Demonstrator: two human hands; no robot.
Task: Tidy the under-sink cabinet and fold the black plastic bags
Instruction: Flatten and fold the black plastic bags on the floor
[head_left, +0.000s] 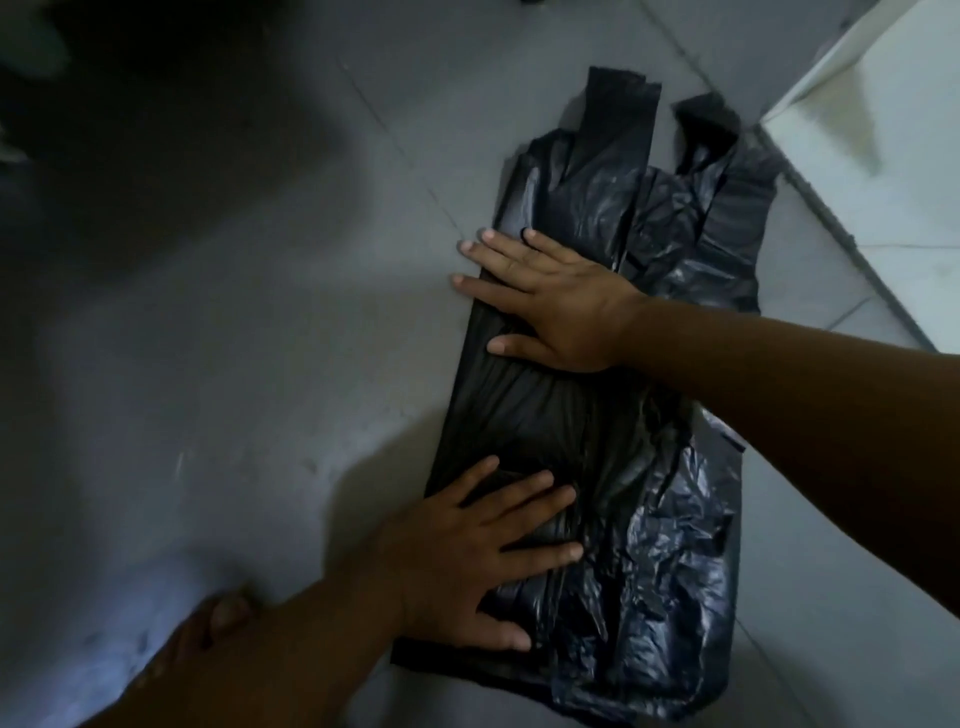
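Observation:
A black plastic bag (649, 431) lies flat on the grey tiled floor, its two handles pointing away from me toward the top of the view. Its left side looks folded over into a smooth long strip, while the right side is crinkled and shiny. My right hand (545, 296) presses flat on the upper part of the folded strip with fingers spread straight. My left hand (483, 556) presses flat on the lower part of the bag, fingers spread too. Neither hand grips the plastic.
The grey tiled floor (234, 389) stretches to the left, dim and shadowed. A white cabinet panel or door (883, 145) stands at the upper right, close to the bag's handles. My bare foot (218, 618) shows at the lower left.

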